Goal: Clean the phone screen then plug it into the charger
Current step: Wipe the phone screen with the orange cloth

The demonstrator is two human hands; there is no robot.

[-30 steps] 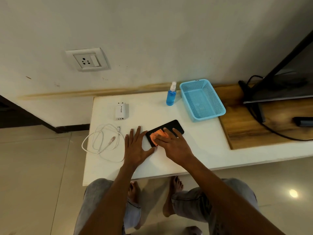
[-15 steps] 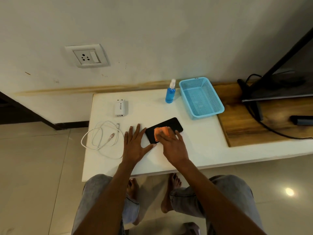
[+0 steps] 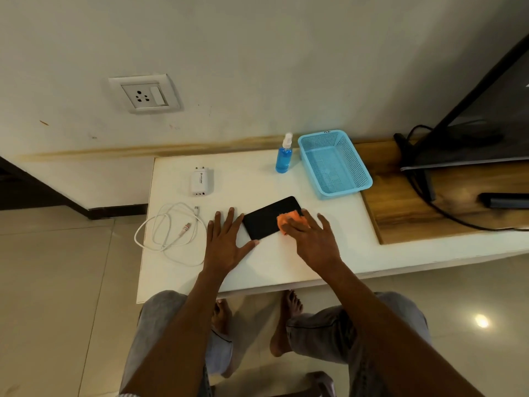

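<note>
A black phone (image 3: 264, 220) lies screen-up on the white table (image 3: 257, 270). My right hand (image 3: 312, 239) presses an orange cloth (image 3: 287, 219) flat onto the phone's right end, fingers spread. My left hand (image 3: 226, 242) lies flat on the table, its thumb and forefinger bracing the phone's left edge. A white charger adapter (image 3: 201, 181) lies behind my left hand. To its left sits a coiled white cable (image 3: 171, 233), partly over the table's edge. On the wall above is a socket (image 3: 144, 94).
A blue spray bottle (image 3: 284, 156) stands at the table's back, next to a blue mesh basket (image 3: 335, 164). Right of the table, a wooden shelf (image 3: 429, 207) carries a TV (image 3: 486, 116), black cords and a dark remote (image 3: 505, 199).
My right hand has slid the orange cloth across the screen from the phone's left part to its right end. My left hand has stayed at the phone's left edge.
</note>
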